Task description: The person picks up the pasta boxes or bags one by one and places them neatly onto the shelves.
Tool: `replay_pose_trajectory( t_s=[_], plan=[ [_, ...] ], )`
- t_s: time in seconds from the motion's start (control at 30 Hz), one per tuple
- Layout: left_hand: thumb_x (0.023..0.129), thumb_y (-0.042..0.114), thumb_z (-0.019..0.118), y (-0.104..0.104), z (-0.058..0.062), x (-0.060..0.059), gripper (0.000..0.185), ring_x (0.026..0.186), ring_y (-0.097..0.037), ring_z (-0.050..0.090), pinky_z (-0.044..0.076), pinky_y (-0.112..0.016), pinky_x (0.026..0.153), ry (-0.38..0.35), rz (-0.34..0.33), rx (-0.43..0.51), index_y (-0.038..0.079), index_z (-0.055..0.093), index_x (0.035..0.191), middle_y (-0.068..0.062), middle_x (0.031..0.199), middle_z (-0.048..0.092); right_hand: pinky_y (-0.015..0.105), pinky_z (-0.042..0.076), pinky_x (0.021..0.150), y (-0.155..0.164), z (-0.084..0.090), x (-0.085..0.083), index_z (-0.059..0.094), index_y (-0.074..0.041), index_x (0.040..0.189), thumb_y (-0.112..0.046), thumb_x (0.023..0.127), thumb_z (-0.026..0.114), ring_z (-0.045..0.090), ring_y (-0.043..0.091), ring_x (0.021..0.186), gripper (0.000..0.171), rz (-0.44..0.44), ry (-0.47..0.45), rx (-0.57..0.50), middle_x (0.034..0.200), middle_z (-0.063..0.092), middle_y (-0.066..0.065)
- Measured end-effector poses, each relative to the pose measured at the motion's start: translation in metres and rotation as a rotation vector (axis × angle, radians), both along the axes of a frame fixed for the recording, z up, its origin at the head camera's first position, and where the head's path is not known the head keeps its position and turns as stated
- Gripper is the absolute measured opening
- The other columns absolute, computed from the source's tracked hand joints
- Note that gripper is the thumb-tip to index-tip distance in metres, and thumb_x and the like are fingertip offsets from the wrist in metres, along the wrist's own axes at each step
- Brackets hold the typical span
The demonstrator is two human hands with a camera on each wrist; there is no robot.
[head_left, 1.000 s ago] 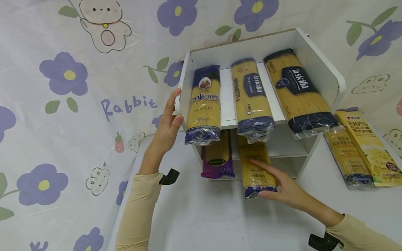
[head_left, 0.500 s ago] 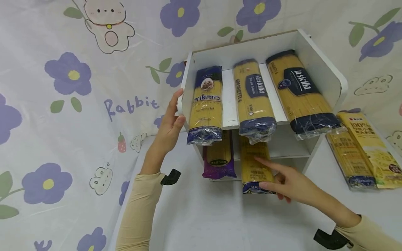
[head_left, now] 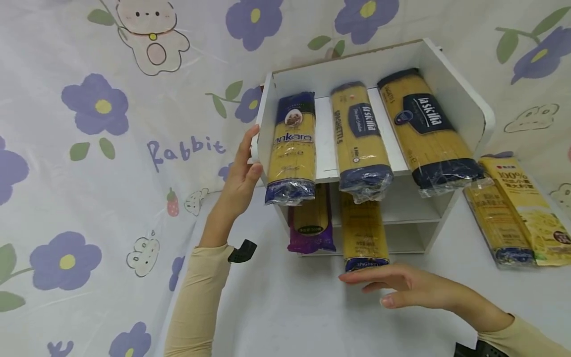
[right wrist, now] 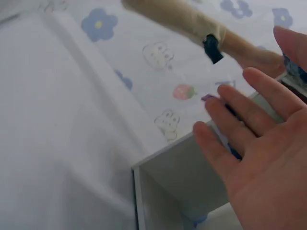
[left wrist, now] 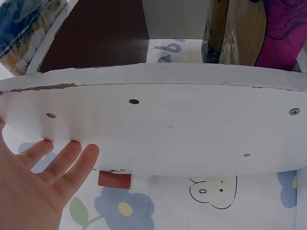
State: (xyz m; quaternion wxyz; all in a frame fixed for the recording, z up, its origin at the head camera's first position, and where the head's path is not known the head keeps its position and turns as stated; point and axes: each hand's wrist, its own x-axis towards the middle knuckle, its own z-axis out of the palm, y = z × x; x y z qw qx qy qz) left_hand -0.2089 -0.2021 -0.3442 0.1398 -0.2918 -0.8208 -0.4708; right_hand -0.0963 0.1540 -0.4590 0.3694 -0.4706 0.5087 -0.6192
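Observation:
My left hand point(head_left: 241, 183) touches the left side of the white shelf unit point(head_left: 348, 69); in the left wrist view its straight fingers point(left wrist: 76, 167) lie against the side panel. In the head view, my right hand point(head_left: 410, 287) is just in front of a yellow spaghetti pack point(head_left: 366, 233) with a blue end, which lies on the middle shelf and sticks out a little. The right hand's fingers are extended and hold nothing; whether they touch the pack's end I cannot tell. Left of that pack lies a purple-ended pasta pack point(head_left: 311, 228).
On the top shelf lie an Ankara pasta pack point(head_left: 292, 144), a La Sicilia spaghetti pack point(head_left: 361, 134) and a wider La Sicilia pack point(head_left: 428, 129), ends overhanging the edge. Two more pasta packs point(head_left: 531, 213) lie on the white table point(head_left: 290, 307) at right. A patterned cloth point(head_left: 111, 198) hangs behind.
The right hand has let go of the spaghetti pack and moved down to its front end. The pack has slid slightly deeper into the shelf. The left hand has stayed on the unit's side.

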Motion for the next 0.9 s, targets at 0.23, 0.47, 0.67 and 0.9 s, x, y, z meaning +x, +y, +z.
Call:
replay_pose_trajectory(
  t_s=[0.23,0.47,0.67,0.9],
  plan=[
    [0.09,0.079,0.035,-0.001,0.002,0.0,0.087,0.124,-0.025,0.051,0.054,-0.051,0.099,0.026,0.005,0.003,0.028,0.014,0.158,0.001,0.161,0.027,0.023,0.047,0.106,0.0,-0.004,-0.005,0.05,-0.004,0.143,0.002,0.101,0.043,0.051,0.005,0.135,0.044,-0.247,0.109,0.107,0.148,0.054,0.003],
    [0.089,0.079,0.035,0.0,0.001,-0.001,0.088,0.125,-0.025,0.051,0.053,-0.051,0.1,0.006,0.004,0.006,0.029,0.014,0.158,0.002,0.161,0.027,0.022,0.048,0.104,-0.003,-0.007,-0.005,0.051,-0.003,0.143,0.001,0.102,0.042,0.049,0.002,0.136,0.042,-0.326,0.084,0.128,0.15,0.052,0.003],
    [0.088,0.08,0.035,0.002,-0.001,0.0,0.088,0.126,-0.024,0.05,0.053,-0.051,0.1,0.003,0.008,0.008,0.03,0.014,0.157,0.004,0.161,0.026,0.021,0.048,0.103,-0.003,-0.006,-0.01,0.053,-0.003,0.141,0.0,0.102,0.043,0.05,0.001,0.134,0.04,-0.355,0.105,0.119,0.148,0.054,0.005],
    [0.089,0.079,0.035,0.002,0.0,0.001,0.087,0.127,-0.025,0.049,0.053,-0.05,0.1,0.011,0.006,0.002,0.029,0.014,0.157,0.006,0.162,0.023,0.023,0.05,0.099,-0.002,-0.006,-0.017,0.055,-0.002,0.139,0.001,0.101,0.046,0.052,0.002,0.132,0.039,-0.369,0.19,0.113,0.144,0.058,0.0]
  ],
)
